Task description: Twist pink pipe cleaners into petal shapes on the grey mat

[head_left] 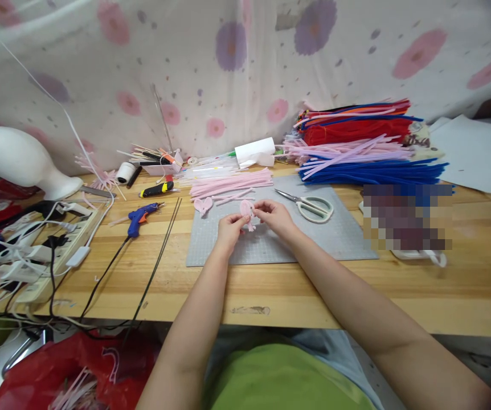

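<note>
Between my two hands, above the grey cutting mat point(211, 250), is a small pink piece of bent pipe cleaner point(246, 208). My left hand point(230, 229) pinches it from the left and below. The fingers of my right hand point(274, 216) are closed at its right edge. On the mat to the left lies a finished-looking pink pipe cleaner shape with two rounded lobes point(203, 206). A pair of scissors point(314, 208) with pale handles rests to the right of my right hand. Loose pink pipe cleaners point(232, 183) lie behind my hands.
Bundles of red point(352, 132) and blue pipe cleaners point(373, 172) are stacked at back right. A blue glue gun point(136, 219), a yellow-black cutter point(156, 189) and thin dark rods point(160, 250) lie left. Farther left are a power strip point(68, 250) with cables and a white foam head point(15, 154).
</note>
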The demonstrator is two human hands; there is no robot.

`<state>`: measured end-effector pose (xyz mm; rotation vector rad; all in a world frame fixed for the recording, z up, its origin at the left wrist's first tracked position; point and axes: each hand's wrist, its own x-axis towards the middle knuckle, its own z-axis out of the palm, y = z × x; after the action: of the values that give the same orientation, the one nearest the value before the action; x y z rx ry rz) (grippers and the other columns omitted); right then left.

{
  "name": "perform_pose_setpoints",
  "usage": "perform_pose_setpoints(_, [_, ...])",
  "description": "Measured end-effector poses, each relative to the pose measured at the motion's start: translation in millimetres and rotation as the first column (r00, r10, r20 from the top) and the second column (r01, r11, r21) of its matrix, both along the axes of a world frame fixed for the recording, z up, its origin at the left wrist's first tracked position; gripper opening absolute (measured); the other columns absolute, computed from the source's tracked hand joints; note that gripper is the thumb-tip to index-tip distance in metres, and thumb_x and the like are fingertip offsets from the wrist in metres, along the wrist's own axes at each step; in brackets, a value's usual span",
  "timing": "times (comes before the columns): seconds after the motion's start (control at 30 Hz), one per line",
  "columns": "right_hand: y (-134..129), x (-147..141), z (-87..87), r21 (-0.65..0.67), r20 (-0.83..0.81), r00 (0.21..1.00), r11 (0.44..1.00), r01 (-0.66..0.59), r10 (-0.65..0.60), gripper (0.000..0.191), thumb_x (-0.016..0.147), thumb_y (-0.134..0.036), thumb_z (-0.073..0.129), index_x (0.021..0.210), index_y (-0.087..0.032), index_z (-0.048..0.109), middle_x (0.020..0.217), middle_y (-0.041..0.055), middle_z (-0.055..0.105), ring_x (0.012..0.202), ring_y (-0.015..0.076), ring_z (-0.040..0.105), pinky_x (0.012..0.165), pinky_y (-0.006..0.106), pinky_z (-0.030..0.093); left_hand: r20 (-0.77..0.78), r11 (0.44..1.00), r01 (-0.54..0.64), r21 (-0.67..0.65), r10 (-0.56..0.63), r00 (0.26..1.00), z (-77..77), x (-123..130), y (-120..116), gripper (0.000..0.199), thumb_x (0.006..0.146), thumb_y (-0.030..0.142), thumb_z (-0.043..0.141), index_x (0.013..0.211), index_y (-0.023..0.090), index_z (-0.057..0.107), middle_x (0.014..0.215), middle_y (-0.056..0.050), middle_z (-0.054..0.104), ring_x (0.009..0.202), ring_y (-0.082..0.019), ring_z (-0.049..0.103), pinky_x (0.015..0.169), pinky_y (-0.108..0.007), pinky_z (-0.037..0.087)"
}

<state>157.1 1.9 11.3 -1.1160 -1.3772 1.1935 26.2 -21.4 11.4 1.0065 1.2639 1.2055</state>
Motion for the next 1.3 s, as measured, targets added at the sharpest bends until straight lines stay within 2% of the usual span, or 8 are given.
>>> perform_pose_setpoints(0.17, [-4.3, -1.0, 1.1, 0.131, 0.194, 0.98, 0.991, 0.007, -0.033, 0.011, 0.065, -0.026, 0.056, 0.069, -0.018, 0.062, 0.065, -0.0002, 0.062, 0.059, 0.0109, 0.052, 0.058, 0.024, 0.039, -0.019, 0.999, -0.037, 0.012, 0.037, 0.999, -2.3, 1.6, -0.3, 0.017, 0.056, 0.029, 0.067, 0.06, 0.013, 0.065, 0.055, -0.001, 0.058, 0.048, -0.006, 0.044, 0.043, -0.018, 0.033])
perform_pose_setpoints(0.53, [-5.7, 0.2, 2.3, 0.213, 0.247, 0.968, 0.977, -0.011, -0.043, 0.011, 0.065, -0.021, 0.059, 0.07, -0.023, 0.068, 0.074, 0.0025, 0.063, 0.07, 0.0152, 0.055, 0.067, 0.028, 0.039, -0.041, 0.998, -0.025, 0.063, 0.028, 0.999, -2.3, 2.1, -1.5, 0.018, 0.058, 0.029, 0.066, 0.054, 0.012, 0.062, 0.047, 0.003, 0.05, 0.042, -0.004, 0.035, 0.04, -0.018, 0.028])
perform_pose_setpoints(0.67, [-5.9, 1.7, 6.0, 0.127, 0.161, 0.987, 0.991, -0.051, 0.03, 0.01, 0.064, -0.022, 0.06, 0.069, -0.022, 0.069, 0.073, 0.0022, 0.062, 0.07, 0.0142, 0.054, 0.065, 0.026, 0.04, -0.046, 0.999, -0.016, 0.031, 0.017, 0.999, -0.2, 1.1, -0.9, 0.018, 0.058, 0.03, 0.067, 0.056, 0.013, 0.063, 0.048, 0.002, 0.052, 0.04, -0.004, 0.034, 0.039, -0.019, 0.026])
perform_pose_setpoints(0.83, [-3.7, 8.2, 7.2, -0.101, -0.004, 0.987, 0.982, -0.159, 0.159, 0.018, 0.062, -0.033, 0.062, 0.063, -0.016, 0.067, 0.058, -0.0001, 0.059, 0.05, 0.0082, 0.044, 0.048, 0.022, 0.032, -0.126, 0.995, 0.095, -0.006, -0.095, 0.987, -0.6, -3.8, -0.3, 0.021, 0.058, 0.034, 0.066, 0.059, 0.013, 0.065, 0.048, 0.001, 0.054, 0.04, -0.004, 0.035, 0.039, -0.019, 0.026])
perform_pose_setpoints(1.0, [-1.6, 11.7, 5.5, -0.153, -0.01, 0.977, 0.965, -0.212, 0.213, 0.022, 0.057, -0.035, 0.067, 0.059, -0.013, 0.065, 0.048, -0.0023, 0.052, 0.045, 0.0056, 0.037, 0.045, 0.021, 0.028, -0.165, 0.978, 0.207, -0.01, -0.206, 0.965, -1.3, -7.6, -1.5, 0.024, 0.057, 0.037, 0.066, 0.059, 0.013, 0.065, 0.048, 0.002, 0.052, 0.043, -0.005, 0.037, 0.04, -0.019, 0.028])
perform_pose_setpoints(1.2, [-2.5, 10.8, 6.3, -0.203, -0.078, 0.975, 0.955, -0.218, 0.207, 0.021, 0.055, -0.032, 0.069, 0.064, -0.013, 0.065, 0.052, -0.0023, 0.054, 0.045, 0.0049, 0.039, 0.045, 0.02, 0.028, -0.202, 0.979, 0.204, 0.003, -0.199, 0.959, -3.3, -4.4, -2.7, 0.024, 0.06, 0.037, 0.065, 0.057, 0.013, 0.063, 0.047, 0.003, 0.049, 0.042, -0.005, 0.035, 0.04, -0.019, 0.028])
perform_pose_setpoints(1.3, [-3.9, 12.2, 5.4, -0.282, -0.134, 0.956, 0.914, -0.291, 0.263, 0.024, 0.057, -0.034, 0.068, 0.068, -0.013, 0.066, 0.053, -0.0016, 0.054, 0.045, 0.0049, 0.039, 0.045, 0.02, 0.029, -0.197, 0.979, 0.201, 0.011, -0.195, 0.961, -2.7, -2.8, -2.9, 0.025, 0.06, 0.037, 0.064, 0.057, 0.013, 0.061, 0.047, 0.003, 0.048, 0.041, -0.005, 0.035, 0.04, -0.019, 0.028])
